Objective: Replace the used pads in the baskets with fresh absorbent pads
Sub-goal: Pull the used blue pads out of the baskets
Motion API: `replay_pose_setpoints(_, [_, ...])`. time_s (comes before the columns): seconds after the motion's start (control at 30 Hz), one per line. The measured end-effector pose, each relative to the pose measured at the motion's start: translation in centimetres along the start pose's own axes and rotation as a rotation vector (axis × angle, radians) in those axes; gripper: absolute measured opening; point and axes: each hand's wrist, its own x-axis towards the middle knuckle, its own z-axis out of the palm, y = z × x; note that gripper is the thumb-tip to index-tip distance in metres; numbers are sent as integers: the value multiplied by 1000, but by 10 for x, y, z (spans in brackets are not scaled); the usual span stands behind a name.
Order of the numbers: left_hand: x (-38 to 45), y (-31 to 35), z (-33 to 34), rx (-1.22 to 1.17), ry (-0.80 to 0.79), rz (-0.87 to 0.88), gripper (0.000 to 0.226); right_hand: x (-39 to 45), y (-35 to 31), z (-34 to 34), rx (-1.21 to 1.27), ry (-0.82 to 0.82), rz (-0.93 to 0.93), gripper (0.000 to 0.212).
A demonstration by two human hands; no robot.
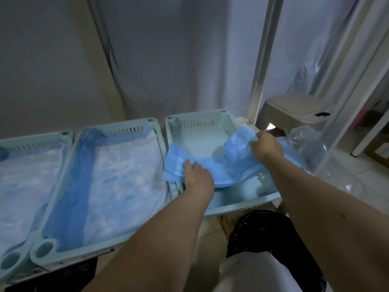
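Three pale blue slotted plastic baskets stand side by side in a row. The right-hand basket [219, 125] has a bare floor at its far end, and across its near half lies a crumpled blue absorbent pad [233, 159], draped over the left rim and bunched up toward the right rim. The left hand [196, 175] rests on the pad's left part at the basket's edge, fingers fairly straight and pressing down on it. The right hand [266, 146] has its fingers curled round the pad's raised right edge, gripping it. The middle basket [69, 199] is lined with a pad [117, 180] lying white face up, a blue border folded up its left wall. The left basket [42, 138] is lined the same way. Just beyond the right hand sits a heap of clear crinkled plastic wrap [305, 144], and behind that a beige plastic step stool [294, 108]. Grey curtains [179, 60] hang behind the row. A black plastic bag [263, 232] gapes under the forearms near the basket's front edge.
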Motion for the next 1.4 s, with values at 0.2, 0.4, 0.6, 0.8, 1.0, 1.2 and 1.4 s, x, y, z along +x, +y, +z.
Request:
replay_pose_setpoints(0.2, [-2,14,-28,-276,-269,57,52,0,16,19,-153,-17,47,36])
replay_pose_setpoints(0.4, [27,43,-17,-624,-43,232,60,0,15,23,-297,20,22,34])
replay_pose_setpoints(0.6, [35,51,2,-490,-70,307,56,-3,-3,27,-230,58,-145,26])
replay_pose_setpoints(0.8, [33,46,0,-392,-129,251,58,-14,-29,42,-248,-246,-358,29])
replay_pose_setpoints(1.0, [22,18,8,-440,-112,-222,71,-24,-33,53,-376,-479,-314,32])
replay_pose_setpoints(1.2, [18,19,8,-671,75,-59,74,-24,-22,49,289,-521,-141,28])
replay_pose_setpoints(1.4, [21,32,-1,-1114,173,-21,43,-15,-14,56,-6,-228,42,33])
